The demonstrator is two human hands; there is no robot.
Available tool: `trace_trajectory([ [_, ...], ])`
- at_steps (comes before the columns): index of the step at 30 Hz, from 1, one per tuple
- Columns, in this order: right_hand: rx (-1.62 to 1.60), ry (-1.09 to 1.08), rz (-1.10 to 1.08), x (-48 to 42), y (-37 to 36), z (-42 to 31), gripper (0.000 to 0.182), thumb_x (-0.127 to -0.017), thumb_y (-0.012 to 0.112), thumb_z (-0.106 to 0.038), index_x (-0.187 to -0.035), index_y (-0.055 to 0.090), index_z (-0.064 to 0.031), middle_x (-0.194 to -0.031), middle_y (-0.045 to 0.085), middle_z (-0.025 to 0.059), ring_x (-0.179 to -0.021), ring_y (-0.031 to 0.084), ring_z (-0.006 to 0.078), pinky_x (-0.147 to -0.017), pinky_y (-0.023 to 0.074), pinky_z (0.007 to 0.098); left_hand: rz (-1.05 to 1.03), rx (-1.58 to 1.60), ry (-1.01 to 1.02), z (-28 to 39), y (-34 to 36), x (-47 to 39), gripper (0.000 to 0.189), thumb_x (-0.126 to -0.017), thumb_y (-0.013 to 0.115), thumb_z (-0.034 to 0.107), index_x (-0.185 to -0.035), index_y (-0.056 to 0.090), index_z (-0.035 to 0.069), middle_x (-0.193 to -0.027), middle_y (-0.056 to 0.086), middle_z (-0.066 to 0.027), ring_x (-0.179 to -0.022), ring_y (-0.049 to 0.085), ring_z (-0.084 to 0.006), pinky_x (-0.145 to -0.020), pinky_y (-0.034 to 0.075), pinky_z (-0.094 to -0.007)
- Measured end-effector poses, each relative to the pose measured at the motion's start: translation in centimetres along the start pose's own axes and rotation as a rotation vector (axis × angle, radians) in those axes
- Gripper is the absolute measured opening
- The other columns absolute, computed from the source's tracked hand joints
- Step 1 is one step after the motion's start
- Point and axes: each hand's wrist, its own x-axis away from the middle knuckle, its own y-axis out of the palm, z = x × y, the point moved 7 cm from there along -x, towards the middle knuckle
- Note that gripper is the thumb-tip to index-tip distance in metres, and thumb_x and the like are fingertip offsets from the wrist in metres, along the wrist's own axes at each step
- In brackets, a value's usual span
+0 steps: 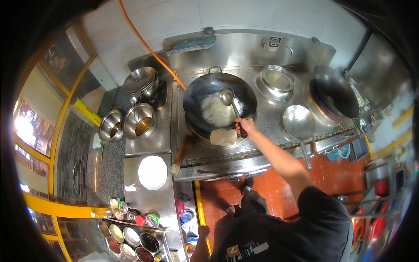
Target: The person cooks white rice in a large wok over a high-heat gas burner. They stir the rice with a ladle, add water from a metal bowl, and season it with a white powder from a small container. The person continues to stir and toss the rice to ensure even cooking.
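Note:
My right hand point(246, 127) grips the dark handle of a metal ladle point(227, 97). The ladle's bowl is over the cloudy, whitish contents point(214, 111) of a large black wok point(193, 95) on the stove. A folded beige cloth point(224, 137) lies on the wok's near rim, just left of my right hand. My left hand point(203, 231) hangs low by my side, near the steel counter. Its fingers look curled, but whether they hold something is too small to tell.
A bamboo wok brush point(182, 153) and a white plate point(152, 172) lie left of the wok. Two steel bowls point(139, 121) point(110, 126) hold brown liquid. A perforated strainer point(298, 122) overhangs the stove's front edge. Another wok point(337, 91) stands tilted at right; seasoning bowls point(131, 236) sit lower left.

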Motion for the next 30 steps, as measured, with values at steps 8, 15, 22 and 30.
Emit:
trace_trajectory([
  [8, -0.866, 0.394, -0.503, 0.3, 0.7, -5.7, 0.009, -0.092, 0.051, -0.008, -0.095, 0.052, -0.0006, -0.068, 0.048, 0.0011, -0.051, 0.045, 0.0062, -0.041, 0.0404, 0.0182, 0.177, 0.093, -0.146, 6.6, -0.5, 0.2, 0.017, -0.086, 0.054, 0.015, -0.088, 0.062, 0.001, -0.075, 0.065, -0.0105, -0.059, 0.064, -0.0202, -0.051, 0.05, -0.0304],
  [15, -0.172, -0.354, 0.277, 4.5, -4.1, -9.9, 0.011, -0.088, 0.056, -0.009, -0.081, 0.052, -0.0017, -0.063, 0.049, 0.0037, -0.045, 0.045, 0.0125, -0.039, 0.037, 0.0268, 0.165, 0.057, -0.122, 8.6, -0.7, -0.3, 0.019, -0.09, 0.053, 0.016, -0.095, 0.063, 0.001, -0.083, 0.068, -0.0128, -0.064, 0.067, -0.0234, -0.052, 0.052, -0.0324],
  [22, 0.844, -0.35, 0.502, 8.4, -16.8, 0.0, 0.021, -0.079, 0.055, -0.01, -0.092, 0.058, 0.0061, -0.063, 0.062, 0.0247, -0.056, 0.066, 0.0375, -0.06, 0.053, 0.0466, -0.06, 0.019, -0.11, 4.9, -0.1, -0.4, 0.015, -0.083, 0.055, 0.012, -0.079, 0.062, 0.0, -0.063, 0.06, -0.0106, -0.047, 0.058, -0.0198, -0.045, 0.048, -0.0322],
  [30, 0.507, -0.426, 0.32, 12.8, -14.9, -0.3, 0.022, -0.086, 0.052, -0.006, -0.105, 0.055, 0.0046, -0.06, 0.056, 0.0106, -0.043, 0.055, 0.0178, -0.038, 0.0448, 0.0337, -0.005, -0.27, -0.128, 1.5, -2.2, -2.7, 0.024, -0.082, 0.05, 0.014, -0.074, 0.067, -0.002, -0.064, 0.066, -0.0132, -0.057, 0.068, -0.0221, -0.055, 0.054, -0.0339],
])
